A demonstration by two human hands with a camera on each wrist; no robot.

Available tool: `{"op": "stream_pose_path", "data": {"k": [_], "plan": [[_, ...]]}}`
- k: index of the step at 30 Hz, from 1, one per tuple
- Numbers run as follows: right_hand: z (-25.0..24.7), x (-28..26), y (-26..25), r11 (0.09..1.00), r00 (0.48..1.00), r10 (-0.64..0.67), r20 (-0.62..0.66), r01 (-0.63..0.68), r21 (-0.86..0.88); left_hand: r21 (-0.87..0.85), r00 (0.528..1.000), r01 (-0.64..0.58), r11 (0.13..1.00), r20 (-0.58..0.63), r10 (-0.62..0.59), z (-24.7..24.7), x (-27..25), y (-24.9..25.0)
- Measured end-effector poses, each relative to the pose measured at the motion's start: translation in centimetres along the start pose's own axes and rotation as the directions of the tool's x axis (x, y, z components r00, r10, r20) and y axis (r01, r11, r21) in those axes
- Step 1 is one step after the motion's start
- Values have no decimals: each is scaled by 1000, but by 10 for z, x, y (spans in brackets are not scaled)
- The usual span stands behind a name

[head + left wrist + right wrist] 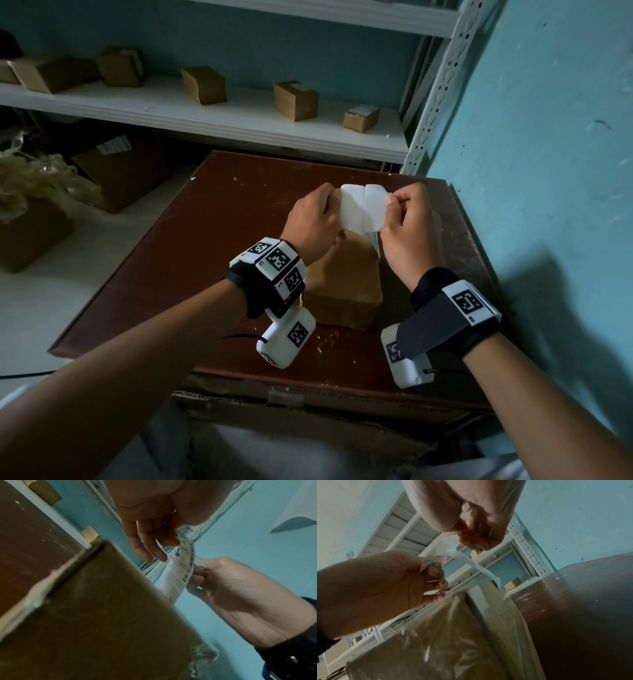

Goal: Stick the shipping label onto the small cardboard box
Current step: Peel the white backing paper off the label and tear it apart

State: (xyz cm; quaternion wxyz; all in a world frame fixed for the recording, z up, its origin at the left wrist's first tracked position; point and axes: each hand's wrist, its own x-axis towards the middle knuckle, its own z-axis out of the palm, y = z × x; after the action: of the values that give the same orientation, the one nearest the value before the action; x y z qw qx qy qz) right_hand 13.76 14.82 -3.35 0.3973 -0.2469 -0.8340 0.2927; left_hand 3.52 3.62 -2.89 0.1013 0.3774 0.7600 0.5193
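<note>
Both hands hold the label (363, 209) at centre frame, above the box (342, 291) — the left hand (317, 219) pinching its left edge, the right hand (407, 226) its right, each grip clamped on it. The label is white, curled, barcodes on its underside; the brown, tape-wrapped box rests on the dark red surface (205, 240).
</note>
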Motion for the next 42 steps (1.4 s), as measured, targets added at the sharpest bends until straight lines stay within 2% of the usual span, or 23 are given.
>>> {"op": "stream_pose_path", "data": {"k": [42], "plan": [[-1, 1, -1, 1000, 1000, 8, -4, -8, 2, 5, 1000, -7, 1000, -22, 7, 0, 3, -3]]}}
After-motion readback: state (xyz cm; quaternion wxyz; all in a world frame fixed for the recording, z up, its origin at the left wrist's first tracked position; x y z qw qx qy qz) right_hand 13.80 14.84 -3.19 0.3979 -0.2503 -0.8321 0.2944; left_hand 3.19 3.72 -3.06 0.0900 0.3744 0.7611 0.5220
